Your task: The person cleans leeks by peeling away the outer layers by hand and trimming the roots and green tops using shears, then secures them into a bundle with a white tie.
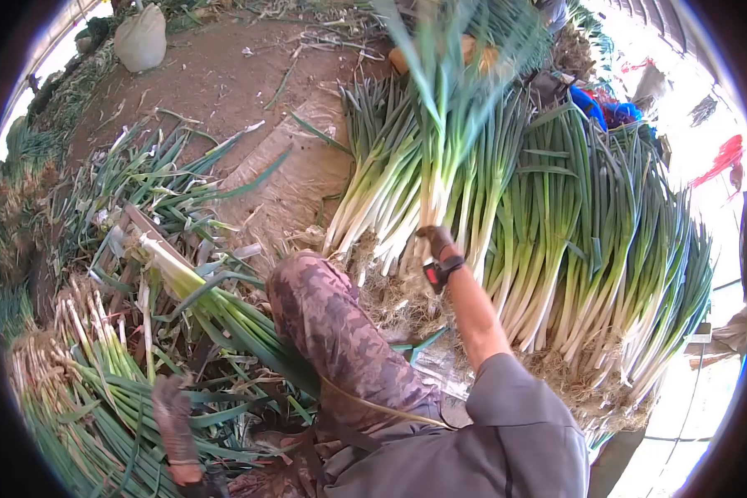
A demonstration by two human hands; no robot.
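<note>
Right hand (437, 241), gloved: clamped round a leek bunch (441, 162). Left hand (173, 408), gloved: by leek pile (112, 378); grip, I cannot tell.

Tally by kind, head view, with overlapping items taken as groups.

Gloved hands, two: one left hand (172, 415) and one right hand (437, 242); wrist devices, one (444, 270); raised knees in camouflage cloth, one (315, 290); bunches of long green onions in the grip, one (436, 187); broad rows of rooted stalks, one (556, 241); separate bunches across the litter, at least one (241, 319); heaps of stalks at lower left, one (100, 390); spreads of loose leaves, one (158, 166); pale sacks, one (140, 40); red tangles, one (722, 159). Individual stalks overlap too closely for an exact count.
</note>
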